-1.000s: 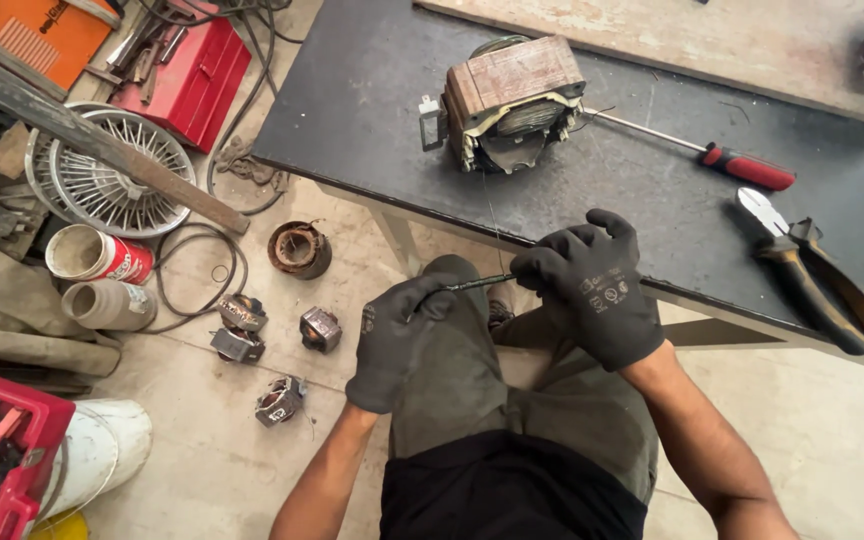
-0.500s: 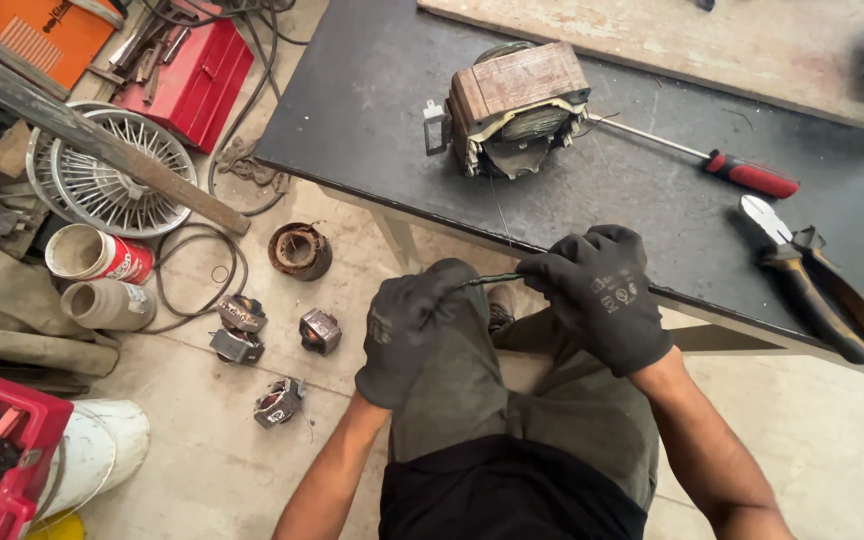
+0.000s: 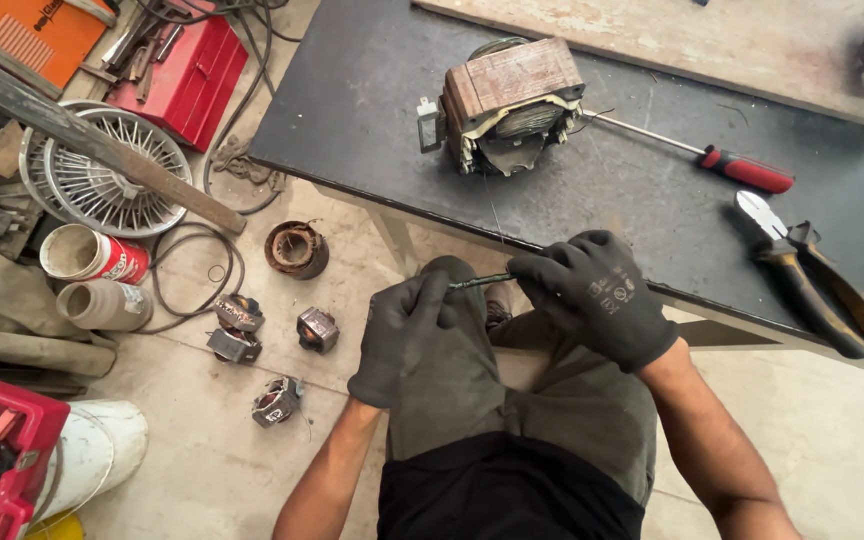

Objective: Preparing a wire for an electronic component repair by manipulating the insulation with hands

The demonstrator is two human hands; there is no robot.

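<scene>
a dusty concrete floor (image 3: 202,460) fills the lower part of the view, lit by even daylight. a dark, scuffed surface (image 3: 372,110) runs across the top right, with a pale wooden board (image 3: 752,50) behind it. on the floor to the left lie a red toolbox (image 3: 192,70), a round wire fan guard (image 3: 102,185) under a long metal bar (image 3: 82,140), two cans (image 3: 92,255), loose black cable (image 3: 192,280) and a red crate (image 3: 12,440) beside a white bucket (image 3: 102,450)

Bright, even daylight; soft shadows; sharp focus; slight wide-angle edge distortion
</scene>
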